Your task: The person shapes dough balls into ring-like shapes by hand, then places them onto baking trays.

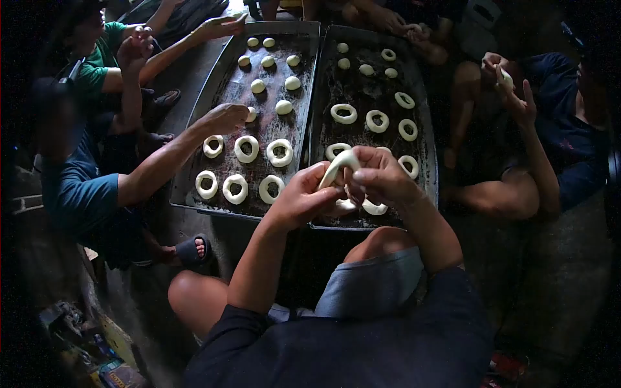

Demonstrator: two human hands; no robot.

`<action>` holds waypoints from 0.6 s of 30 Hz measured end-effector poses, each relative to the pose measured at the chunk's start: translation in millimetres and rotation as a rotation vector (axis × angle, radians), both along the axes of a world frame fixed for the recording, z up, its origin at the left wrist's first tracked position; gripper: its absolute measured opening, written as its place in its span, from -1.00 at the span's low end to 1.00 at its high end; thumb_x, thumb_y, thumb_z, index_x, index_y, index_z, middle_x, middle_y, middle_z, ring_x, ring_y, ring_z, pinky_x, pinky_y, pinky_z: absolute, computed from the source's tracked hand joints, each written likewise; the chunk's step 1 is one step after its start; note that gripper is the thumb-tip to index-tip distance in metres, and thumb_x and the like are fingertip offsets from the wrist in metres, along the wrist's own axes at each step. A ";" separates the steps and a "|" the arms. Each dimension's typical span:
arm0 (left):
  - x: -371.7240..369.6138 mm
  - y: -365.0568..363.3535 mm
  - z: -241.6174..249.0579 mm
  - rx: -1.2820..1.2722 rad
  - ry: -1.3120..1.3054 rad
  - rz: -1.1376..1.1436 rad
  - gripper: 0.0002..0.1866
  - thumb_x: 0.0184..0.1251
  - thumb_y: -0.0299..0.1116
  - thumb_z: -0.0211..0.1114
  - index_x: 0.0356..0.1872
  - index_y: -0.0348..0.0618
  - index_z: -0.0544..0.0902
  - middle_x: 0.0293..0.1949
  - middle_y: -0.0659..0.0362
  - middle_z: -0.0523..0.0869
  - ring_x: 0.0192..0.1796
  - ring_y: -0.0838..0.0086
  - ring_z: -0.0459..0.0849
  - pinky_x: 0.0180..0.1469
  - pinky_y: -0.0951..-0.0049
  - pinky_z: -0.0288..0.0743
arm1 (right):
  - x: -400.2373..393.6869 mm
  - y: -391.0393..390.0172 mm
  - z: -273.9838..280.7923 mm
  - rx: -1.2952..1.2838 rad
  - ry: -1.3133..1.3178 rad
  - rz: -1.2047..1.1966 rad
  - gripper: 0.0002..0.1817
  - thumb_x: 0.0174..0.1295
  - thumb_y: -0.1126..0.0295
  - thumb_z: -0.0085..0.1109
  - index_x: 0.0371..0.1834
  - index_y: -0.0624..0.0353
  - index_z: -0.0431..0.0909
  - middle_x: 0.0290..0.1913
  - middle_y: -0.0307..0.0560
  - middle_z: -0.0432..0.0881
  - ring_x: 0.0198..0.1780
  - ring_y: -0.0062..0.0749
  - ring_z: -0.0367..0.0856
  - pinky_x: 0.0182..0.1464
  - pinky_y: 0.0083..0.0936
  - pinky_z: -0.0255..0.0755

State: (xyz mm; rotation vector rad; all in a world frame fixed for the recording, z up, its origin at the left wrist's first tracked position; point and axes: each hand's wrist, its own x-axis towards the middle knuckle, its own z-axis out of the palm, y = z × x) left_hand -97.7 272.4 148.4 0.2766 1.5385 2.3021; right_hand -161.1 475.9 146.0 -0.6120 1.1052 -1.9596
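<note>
1. Over the near edge of the right tray (424, 110), I am holding a dough ring (337, 169) between both of my hands, just above the rings already lying there.
2. My left hand (301, 197) is closing around the near-left part of the ring, fingers curled under it and thumb pressing on top.
3. My right hand (381, 176) is pinching the far-right part, fingers bunched tight over the dough, so both hands are gripping the same piece and are nearly touching each other.
4. The ring is sitting tilted rather than flat: its long axis is running from near left, low by my left thumb, up to far right under my right fingertips, and its hole is facing roughly toward me.
5. Neither hand is clearly nearer to it, since the dough is bridging the small gap between them; my right hand is covering more of it.
6. Straight beyond my hands, the right tray is carrying rows of finished rings (377, 120), with small round dough balls (366, 69) at its far end.
7. To the left, the left tray (210, 87) is holding more rings near and balls far, and another person's hand (223, 118) is reaching over it from the left.
</note>
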 end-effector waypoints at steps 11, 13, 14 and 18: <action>-29.2 -7.6 -44.0 0.040 -0.024 0.158 -0.74 0.29 -0.43 0.20 -0.03 -0.24 0.45 -0.28 0.23 0.58 -0.26 0.61 0.58 -0.15 0.57 0.47 | -16.7 1.9 14.7 0.218 0.150 -0.228 -0.80 0.20 0.48 0.20 -0.14 0.28 0.46 -0.31 -0.18 0.60 -0.26 -0.62 0.61 -0.17 -0.63 0.54; -33.2 -6.7 -48.1 -0.002 -0.034 0.272 -0.70 0.29 -0.46 0.18 0.02 -0.26 0.44 -0.13 0.17 0.59 -0.09 0.60 0.58 -0.03 0.57 0.48 | -31.9 5.9 13.3 0.395 0.199 -0.184 -0.80 0.19 0.50 0.19 -0.14 0.28 0.47 -0.31 -0.19 0.59 -0.32 -0.66 0.57 -0.25 -0.66 0.51; -36.3 -9.6 -59.8 -0.130 0.014 0.292 -0.58 0.25 -0.42 0.23 0.13 -0.26 0.40 0.07 0.01 0.55 0.13 0.37 0.55 0.17 0.39 0.41 | -41.9 5.1 13.0 0.530 0.260 -0.224 -0.79 0.15 0.49 0.18 -0.16 0.30 0.49 -0.33 -0.18 0.59 -0.35 -0.65 0.54 -0.30 -0.65 0.46; -39.8 -16.6 -75.6 -0.884 0.395 0.453 -0.36 0.16 -0.35 0.28 0.29 -0.23 0.28 0.30 -0.14 0.30 0.33 0.03 0.32 0.32 0.13 0.23 | -103.3 6.1 -1.9 1.031 0.588 -0.242 -0.76 0.09 0.41 0.12 -0.21 0.33 0.53 -0.38 -0.16 0.58 -0.36 -0.57 0.54 -0.29 -0.56 0.43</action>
